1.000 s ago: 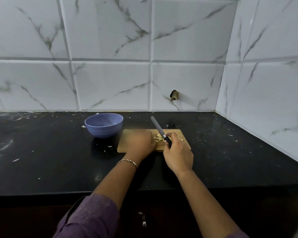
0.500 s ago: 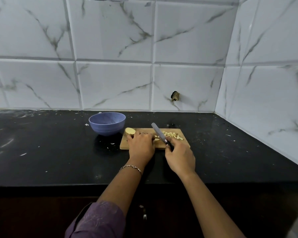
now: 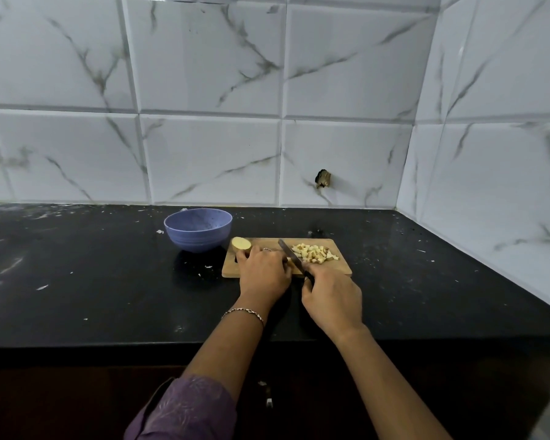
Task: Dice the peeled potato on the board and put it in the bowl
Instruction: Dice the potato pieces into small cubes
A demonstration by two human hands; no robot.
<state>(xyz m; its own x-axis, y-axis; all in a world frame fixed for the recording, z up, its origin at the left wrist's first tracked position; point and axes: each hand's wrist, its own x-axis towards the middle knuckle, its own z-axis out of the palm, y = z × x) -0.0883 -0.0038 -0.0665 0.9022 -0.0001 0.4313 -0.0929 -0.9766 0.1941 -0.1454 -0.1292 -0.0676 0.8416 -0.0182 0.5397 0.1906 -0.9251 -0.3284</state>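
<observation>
A wooden cutting board [image 3: 342, 268] lies on the black counter. A pile of diced potato [image 3: 315, 253] sits on its right half. An uncut potato piece [image 3: 241, 243] rests at the board's far left corner. My left hand [image 3: 262, 273] lies knuckles up on the board, fingers curled over something hidden beneath them. My right hand [image 3: 332, 300] grips a knife [image 3: 291, 256] by its dark handle, the blade slanting up and left between my left hand and the dice. A blue bowl [image 3: 198, 229] stands just left of the board; it looks empty.
The black counter [image 3: 92, 281] carries white specks and scraps. White marble tiles form the back wall and a side wall at the right. A small dark chip [image 3: 323, 178] marks the back wall. The counter's front edge runs below my wrists.
The view has shifted slightly. My left hand slid back towards me and left, uncovering the potato piece at the far left corner and the diced pile. The knife stays in my right hand.
</observation>
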